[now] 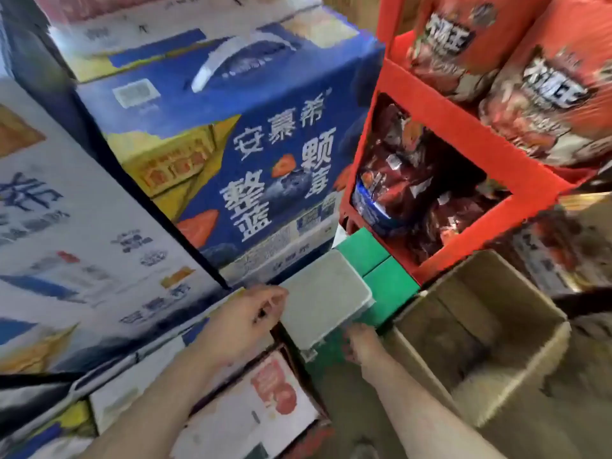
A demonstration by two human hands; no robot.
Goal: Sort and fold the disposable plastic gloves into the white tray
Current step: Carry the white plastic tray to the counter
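Note:
The white tray (pixel 326 294) lies low in the middle of the view, tilted, on top of green boxes (pixel 381 270). My left hand (pixel 251 314) grips its left edge with curled fingers. My right hand (pixel 359 341) is at the tray's near right edge, its fingers hidden under the rim. I see no plastic gloves in this blurred frame.
A blue carton with a white handle (pixel 231 137) stands right behind the tray. White printed cartons (pixel 76 233) are stacked at left. A red display rack with snack bags (pixel 440 173) rises at right. An open brown cardboard box (pixel 477 329) sits at lower right.

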